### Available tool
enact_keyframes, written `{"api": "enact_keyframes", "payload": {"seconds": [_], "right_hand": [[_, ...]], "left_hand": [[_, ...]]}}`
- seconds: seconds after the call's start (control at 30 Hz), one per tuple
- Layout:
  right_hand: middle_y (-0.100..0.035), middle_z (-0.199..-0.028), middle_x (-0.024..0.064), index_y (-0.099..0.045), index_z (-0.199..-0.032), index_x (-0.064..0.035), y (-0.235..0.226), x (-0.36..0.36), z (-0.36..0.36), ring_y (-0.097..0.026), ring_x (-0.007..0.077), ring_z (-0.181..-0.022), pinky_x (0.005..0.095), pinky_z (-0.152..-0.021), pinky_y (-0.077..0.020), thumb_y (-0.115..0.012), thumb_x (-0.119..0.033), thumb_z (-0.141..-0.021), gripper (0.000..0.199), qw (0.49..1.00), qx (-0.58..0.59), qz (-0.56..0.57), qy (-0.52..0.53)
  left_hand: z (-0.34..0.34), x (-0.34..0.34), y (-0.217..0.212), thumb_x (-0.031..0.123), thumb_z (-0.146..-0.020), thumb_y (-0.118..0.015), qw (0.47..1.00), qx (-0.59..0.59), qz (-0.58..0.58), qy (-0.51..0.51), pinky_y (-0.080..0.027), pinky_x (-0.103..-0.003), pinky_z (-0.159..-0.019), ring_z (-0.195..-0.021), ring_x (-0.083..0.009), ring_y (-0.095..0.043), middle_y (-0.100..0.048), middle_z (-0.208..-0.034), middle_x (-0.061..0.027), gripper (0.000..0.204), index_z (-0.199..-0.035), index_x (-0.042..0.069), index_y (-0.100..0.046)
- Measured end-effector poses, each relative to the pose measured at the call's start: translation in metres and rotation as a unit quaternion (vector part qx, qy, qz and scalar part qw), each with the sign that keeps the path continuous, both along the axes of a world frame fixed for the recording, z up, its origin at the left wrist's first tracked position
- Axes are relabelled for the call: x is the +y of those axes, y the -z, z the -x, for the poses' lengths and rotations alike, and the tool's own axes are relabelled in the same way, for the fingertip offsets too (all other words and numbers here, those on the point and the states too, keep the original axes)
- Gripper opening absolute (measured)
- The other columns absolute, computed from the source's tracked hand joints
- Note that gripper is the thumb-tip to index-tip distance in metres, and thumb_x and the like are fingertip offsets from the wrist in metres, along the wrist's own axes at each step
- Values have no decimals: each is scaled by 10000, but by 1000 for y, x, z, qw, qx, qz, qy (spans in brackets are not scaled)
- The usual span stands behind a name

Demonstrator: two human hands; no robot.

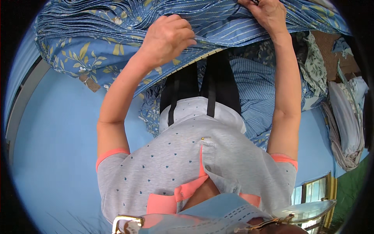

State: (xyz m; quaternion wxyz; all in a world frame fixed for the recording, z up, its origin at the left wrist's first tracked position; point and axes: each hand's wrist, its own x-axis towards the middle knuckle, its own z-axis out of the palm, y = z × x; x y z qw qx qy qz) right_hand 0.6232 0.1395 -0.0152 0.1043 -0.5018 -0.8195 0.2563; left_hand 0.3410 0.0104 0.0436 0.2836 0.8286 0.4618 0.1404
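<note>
A thick stack of blue cloth [82,54], printed with yellow and white leaves and pale stripes, spreads across the top of the view in many layered folds. My left hand [169,39] is over the middle of its near side, fingers curled in; whatever may be inside them is hidden. Farther right and higher up, my right hand [269,15] is closed at the cloth, pinching a small dark object [255,1] that the upper edge of the view cuts off. Its kind cannot be made out.
A pale marked strip [198,59] runs along the near edge under the cloth. More blue striped cloth [253,85] hangs below, right of my legs. Bundled grey and white fabric [346,121] is at the far right. A brown tag [89,83] dangles at left.
</note>
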Motion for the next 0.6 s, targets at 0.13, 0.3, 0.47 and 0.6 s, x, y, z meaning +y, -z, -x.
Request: {"api": "enact_keyframes", "payload": {"seconds": [0.13, 0.3, 0.47, 0.6], "right_hand": [[-601, -718, 152, -605, -760, -29, 3, -1, -4, -625, 368, -715, 475, -645, -475, -801, -273, -804, 316, 1000, 8, 11, -2], [-648, -775, 102, -677, -879, -62, -18, -21, -3, -641, 289, -714, 381, -656, -503, -803, -192, -823, 190, 998, 33, -16, 55], [-717, -894, 57, -755, -990, -111, -42, -63, -23, -688, 218, -750, 326, -683, -551, -876, -80, -766, 256, 970, 177, -153, 72], [-721, -947, 61, -765, -1050, -111, -29, -73, -8, -705, 199, -795, 303, -701, -564, -886, -96, -764, 310, 976, 150, -146, 57]], "left_hand": [[0, 1, 9, 205, -847, -775, 997, -38, 50, -45, -514, -374, -760, -846, -233, -651, -677, -827, -28, 130, -850, 78, -750], [7, 5, 5, 191, -906, -743, 942, -142, 163, -255, -500, -329, -616, -657, -179, -624, -672, -762, -57, 160, -884, 33, -735], [9, 15, 18, 217, -952, -715, 938, -118, 158, -284, -433, -290, -570, -618, -98, -523, -605, -688, -21, 189, -950, 29, -731], [18, 13, 20, 235, -991, -688, 934, -103, 183, -289, -384, -277, -552, -622, -58, -444, -524, -654, 21, 213, -986, 26, -728]]}}
